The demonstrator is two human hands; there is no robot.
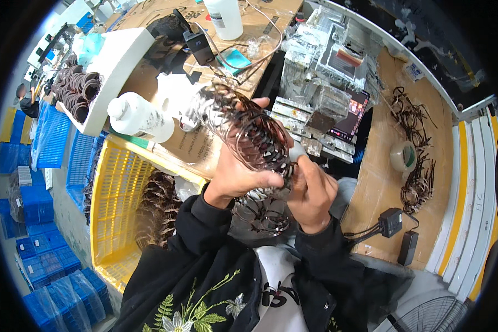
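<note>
A thick bundle of thin, glossy dark-brown hoops [257, 138], open-ended like headbands, is in front of my chest. My left hand [235, 174] is wrapped round it from below, with the thumb on the near side and fingertips showing past the far side. Against the bundle's near right end, my right hand [312, 193] is closed in a pinch. A pale patch shows beside its fingertips; what it grips is hidden. More loose hoops [263, 216] lie below my hands, by my lap.
At my left stands a yellow basket [113, 193] of brown hoops. A white bottle [141, 117] stands behind it. Wrapped metal blocks [315, 99] and a lit phone [351, 116] are ahead. On the right-hand cardboard lie a tape roll [403, 156], hoops [418, 185] and a black adapter [390, 222].
</note>
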